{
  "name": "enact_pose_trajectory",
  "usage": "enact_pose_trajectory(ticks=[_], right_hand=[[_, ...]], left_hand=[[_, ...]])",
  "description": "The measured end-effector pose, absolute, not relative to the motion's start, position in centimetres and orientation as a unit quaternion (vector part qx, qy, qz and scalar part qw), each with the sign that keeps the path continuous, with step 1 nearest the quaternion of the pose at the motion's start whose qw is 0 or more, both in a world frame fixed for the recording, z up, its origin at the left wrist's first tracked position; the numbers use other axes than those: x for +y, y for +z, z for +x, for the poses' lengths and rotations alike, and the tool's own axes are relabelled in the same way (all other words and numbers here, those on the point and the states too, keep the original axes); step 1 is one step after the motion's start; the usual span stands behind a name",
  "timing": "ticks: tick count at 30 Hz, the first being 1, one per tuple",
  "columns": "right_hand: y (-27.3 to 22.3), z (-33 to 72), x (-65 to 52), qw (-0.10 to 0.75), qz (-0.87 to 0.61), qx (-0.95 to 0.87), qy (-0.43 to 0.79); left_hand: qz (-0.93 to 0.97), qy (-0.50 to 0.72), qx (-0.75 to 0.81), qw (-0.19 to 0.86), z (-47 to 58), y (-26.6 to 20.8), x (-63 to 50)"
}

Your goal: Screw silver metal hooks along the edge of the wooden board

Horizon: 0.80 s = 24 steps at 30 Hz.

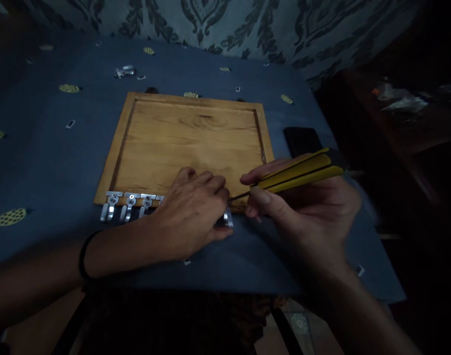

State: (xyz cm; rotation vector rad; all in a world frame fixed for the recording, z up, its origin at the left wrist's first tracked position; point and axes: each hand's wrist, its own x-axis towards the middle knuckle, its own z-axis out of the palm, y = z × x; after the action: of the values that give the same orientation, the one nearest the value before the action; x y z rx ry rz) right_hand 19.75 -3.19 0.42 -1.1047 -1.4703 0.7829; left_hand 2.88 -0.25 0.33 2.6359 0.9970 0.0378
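Note:
A wooden panel with a raised frame [195,143] lies flat on the cloth-covered table. Along its near edge runs a row of silver metal coat hooks [131,199], several of them visible at the left; my forearm and hand hide the middle of the row. My left hand [193,209] rests over the near edge, fingers curled, its thumb against a metal hook [228,217] at the right end. In my right hand [314,217] is a yellow-and-black screwdriver [297,173], tilted, its thin shaft pointing left to that hook. The contact at the tip is hidden by my left fingers.
Loose metal hooks [124,72] lie on the blue patterned tablecloth [44,148] behind the panel. A black flat object [302,140] sits right of the panel, near my right hand. Patterned fabric [240,24] rises behind the table. Clear plastic [404,101] lies on a dark surface to the right.

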Motion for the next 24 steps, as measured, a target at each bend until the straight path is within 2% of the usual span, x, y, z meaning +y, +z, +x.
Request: enact_pose_trajectory(ticks=[5,8,24], right_hand=[[0.2,19.7,-3.2,0.603,-0.450,-0.590,0.293],[-0.2,20.1,-3.3,0.634,-0.442,-0.553,0.311],[-0.9,20.0,-3.9,0.633,-0.456,-0.548,0.302]], left_hand=[[0.923,0.004,0.352,0.157,2.9,0.4,-0.1],[0.922,0.003,0.352,0.159,2.8,0.4,-0.2],[0.924,0.008,0.351,0.148,2.9,0.5,-0.2]])
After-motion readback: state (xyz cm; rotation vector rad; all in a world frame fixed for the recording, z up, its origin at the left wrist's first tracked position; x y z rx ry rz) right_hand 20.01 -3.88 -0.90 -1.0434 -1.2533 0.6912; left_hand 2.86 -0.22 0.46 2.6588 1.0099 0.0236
